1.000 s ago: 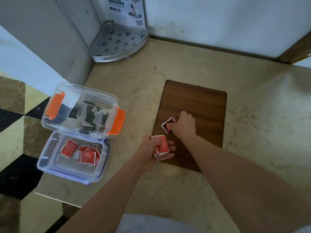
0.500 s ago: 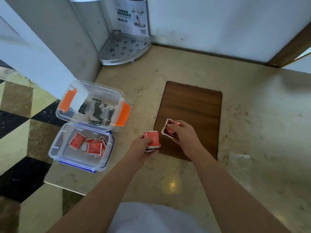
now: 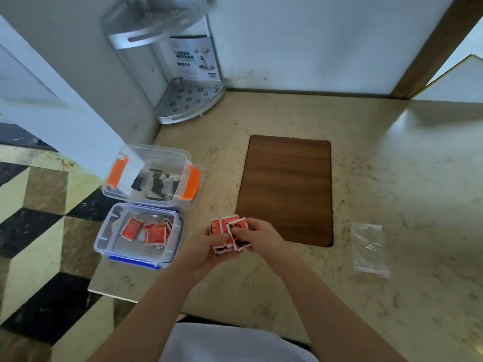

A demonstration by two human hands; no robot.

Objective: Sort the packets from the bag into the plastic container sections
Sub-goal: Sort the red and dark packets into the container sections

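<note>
red packets (image 3: 228,232): held stack | bag (image 3: 369,250): flat | containers (image 3: 138,235): open

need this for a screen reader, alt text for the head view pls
Both hands, left hand and right hand, hold a stack of red packets above a beige counter, beside two clear plastic containers, the blue-latched container holding red packets.

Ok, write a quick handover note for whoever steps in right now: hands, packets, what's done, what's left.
Left hand: holds the stack of red packets above the counter.
Right hand: fingers press on the top packet of that stack.
Blue-clip container: several red packets inside.
Orange-clip container: black-and-white packets inside.
Clear bag: lies on the counter right of the wooden board, looks empty.
Done: some packets sorted into both containers.
Left: place the held stack, probably in with the other reds.
</note>
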